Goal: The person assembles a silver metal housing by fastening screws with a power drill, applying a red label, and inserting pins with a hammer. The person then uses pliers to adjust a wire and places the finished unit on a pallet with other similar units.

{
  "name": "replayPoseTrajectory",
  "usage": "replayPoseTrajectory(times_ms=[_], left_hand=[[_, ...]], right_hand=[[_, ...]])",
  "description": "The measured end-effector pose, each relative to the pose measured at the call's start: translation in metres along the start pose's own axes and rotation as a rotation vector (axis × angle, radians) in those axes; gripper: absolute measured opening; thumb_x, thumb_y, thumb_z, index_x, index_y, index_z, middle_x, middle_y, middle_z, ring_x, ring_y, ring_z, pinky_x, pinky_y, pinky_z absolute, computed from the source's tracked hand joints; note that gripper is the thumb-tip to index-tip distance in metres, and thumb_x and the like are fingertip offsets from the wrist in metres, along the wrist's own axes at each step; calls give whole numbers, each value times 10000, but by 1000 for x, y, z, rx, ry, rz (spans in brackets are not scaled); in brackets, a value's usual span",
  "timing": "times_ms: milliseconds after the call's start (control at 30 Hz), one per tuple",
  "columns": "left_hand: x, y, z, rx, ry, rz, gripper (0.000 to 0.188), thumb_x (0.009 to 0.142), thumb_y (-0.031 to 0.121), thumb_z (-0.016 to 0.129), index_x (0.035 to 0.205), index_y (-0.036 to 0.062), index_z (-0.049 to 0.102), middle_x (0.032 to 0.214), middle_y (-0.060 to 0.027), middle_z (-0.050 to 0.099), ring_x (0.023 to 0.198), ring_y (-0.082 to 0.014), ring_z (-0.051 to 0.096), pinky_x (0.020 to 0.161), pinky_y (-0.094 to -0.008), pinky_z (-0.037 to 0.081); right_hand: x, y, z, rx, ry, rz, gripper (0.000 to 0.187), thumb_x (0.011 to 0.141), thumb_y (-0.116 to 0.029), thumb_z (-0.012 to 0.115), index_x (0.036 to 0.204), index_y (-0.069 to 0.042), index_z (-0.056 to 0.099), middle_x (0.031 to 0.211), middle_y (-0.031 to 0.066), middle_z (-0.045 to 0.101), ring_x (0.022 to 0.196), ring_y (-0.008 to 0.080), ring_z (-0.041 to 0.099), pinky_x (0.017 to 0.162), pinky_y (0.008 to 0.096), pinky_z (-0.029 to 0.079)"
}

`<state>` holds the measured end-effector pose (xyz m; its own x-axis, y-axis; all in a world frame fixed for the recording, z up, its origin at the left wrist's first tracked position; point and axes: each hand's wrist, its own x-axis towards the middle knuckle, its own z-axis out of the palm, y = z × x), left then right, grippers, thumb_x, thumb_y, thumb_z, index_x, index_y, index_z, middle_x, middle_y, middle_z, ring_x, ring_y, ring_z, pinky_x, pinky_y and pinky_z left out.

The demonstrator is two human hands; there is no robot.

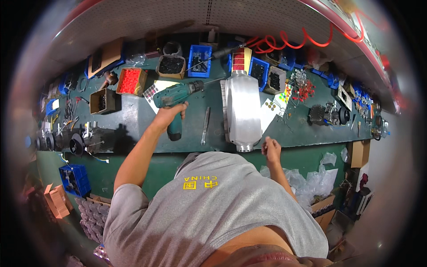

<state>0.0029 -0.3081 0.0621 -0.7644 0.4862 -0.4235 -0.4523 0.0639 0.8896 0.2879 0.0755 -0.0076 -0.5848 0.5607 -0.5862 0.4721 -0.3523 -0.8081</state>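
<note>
A green cordless drill is in my left hand, the fingers wrapped round its grip. Its long thin bit points right, and the tip ends close to the upper left edge of a shiny silver metal housing. That housing lies lengthwise on the bench, with a red-banded neck at its far end. My right hand is by the near right end of the housing, at the bench's front edge. Its fingers are curled together; whatever they may hold is hidden. Between drill and housing lies a metal wrench.
Parts boxes line the back, among them a box of red pieces and a blue bin. A coiled red hose hangs above. Dark motor assemblies stand at left and right. Sticker sheets lie beside the housing.
</note>
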Motion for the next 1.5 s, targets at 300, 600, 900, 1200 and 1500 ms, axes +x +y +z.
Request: replayPoseTrajectory(times_ms=[300, 600, 900, 1200, 1500], left_hand=[[55, 1, -13, 197, -66, -163, 187, 924, 203, 702, 1011, 37, 704, 769, -6, 630, 663, -123, 591, 644, -299, 514], [89, 115, 13, 705, -173, 23, 313, 781, 222, 742, 1037, 51, 686, 806, -45, 678, 716, -133, 631, 704, -305, 523], [135, 192, 76, 1297, -388, 188, 471, 694, 281, 759, 1105, 64, 682, 915, -129, 712, 826, -239, 680, 771, -395, 542], [145, 201, 80, 1198, -403, 140, 474, 673, 200, 768, 1110, 38, 686, 898, -119, 725, 756, -248, 680, 707, -373, 543], [179, 214, 145, 1579, -648, 68, 390, 670, 186, 761, 1016, 14, 709, 855, -151, 734, 745, -244, 711, 685, -402, 552]], right_hand=[[-36, 46, 16, -209, -18, 190, 550, 837, -375, 834, 1221, -34, 637, 1075, 43, 676, 930, 159, 664, 733, 363, 586], [-27, 42, 27, -313, -154, 207, 603, 860, -351, 815, 1290, 19, 612, 1076, 82, 689, 994, 188, 670, 791, 377, 589], [-12, 57, 15, -246, -208, 246, 661, 800, -367, 870, 1298, -1, 634, 1111, 81, 692, 1015, 202, 660, 807, 373, 580], [-12, 51, 16, -262, -239, 235, 492, 833, -329, 841, 1197, -39, 679, 1033, 38, 703, 971, 164, 664, 809, 353, 566], [-12, 51, 13, -239, -259, 219, 467, 836, -330, 839, 1182, -53, 691, 1018, 15, 699, 927, 143, 646, 787, 342, 549]])
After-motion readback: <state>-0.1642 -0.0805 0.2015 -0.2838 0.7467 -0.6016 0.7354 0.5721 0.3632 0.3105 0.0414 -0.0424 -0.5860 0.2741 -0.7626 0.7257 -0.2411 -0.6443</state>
